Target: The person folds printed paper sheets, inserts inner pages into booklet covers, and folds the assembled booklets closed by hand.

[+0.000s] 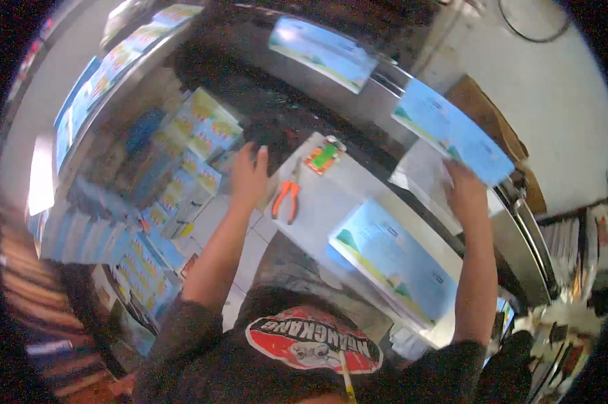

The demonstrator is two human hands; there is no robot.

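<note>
My left hand is held up with its fingers apart and nothing in it, beside a stack of printed sheets in blue, yellow and green. At the right, my right hand reaches to the lower edge of a light-blue printed sheet and over a white sheet. Blur hides whether its fingers grip either one. Between my arms, a pile of blue printed booklets lies on a pale work surface. Pliers with orange handles rest to the left of that pile.
A small green-and-orange packet lies past the pliers. Beyond it, a dark machine bar crosses the view, with another blue printed sheet on it. Bundled booklets are stacked at the left. A brown cardboard piece stands at the right.
</note>
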